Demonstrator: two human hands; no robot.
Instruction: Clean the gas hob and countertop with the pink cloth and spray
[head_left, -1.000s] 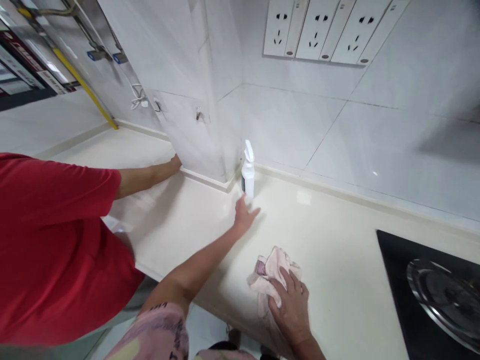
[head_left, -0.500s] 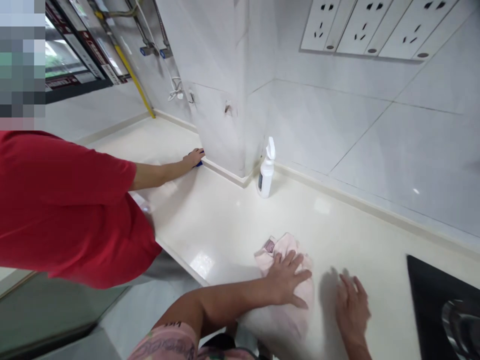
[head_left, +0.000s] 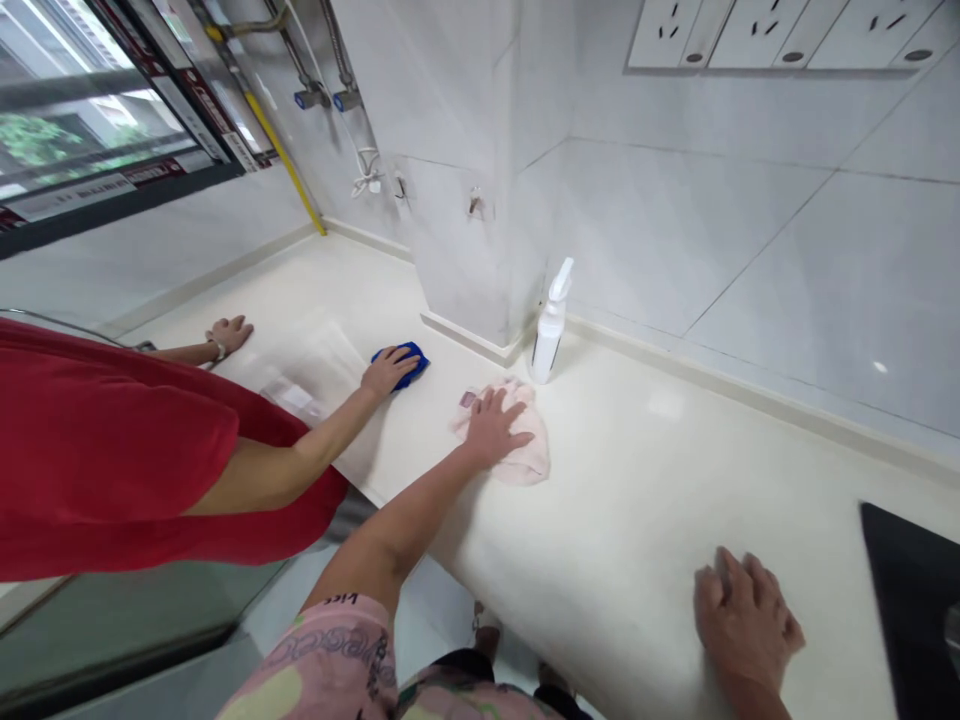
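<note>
My left hand (head_left: pixel 495 432) lies flat on a pink cloth (head_left: pixel 527 465), fingers spread, and presses it against the white countertop (head_left: pixel 600 530). Part of the cloth is hidden under the palm. At the lower right my right hand (head_left: pixel 750 615) rests on the countertop, holding nothing, with its fingers loosely bent and a little apart. A white spray bottle (head_left: pixel 550 340) stands upright by the wall, just beyond the cloth.
At the left, a person in a red shirt (head_left: pixel 112 440) has one hand on a blue cloth (head_left: pixel 409 366) and the other on the counter. A black panel (head_left: pixel 911 600) lies at right. Sockets (head_left: pixel 765 35) line the wall above; a pillar (head_left: pixel 465 250) juts out.
My left hand has slid the pink cloth away from me and left, nearer the spray bottle. The other person's blue cloth has come out from beside the pillar; the view has shifted.
</note>
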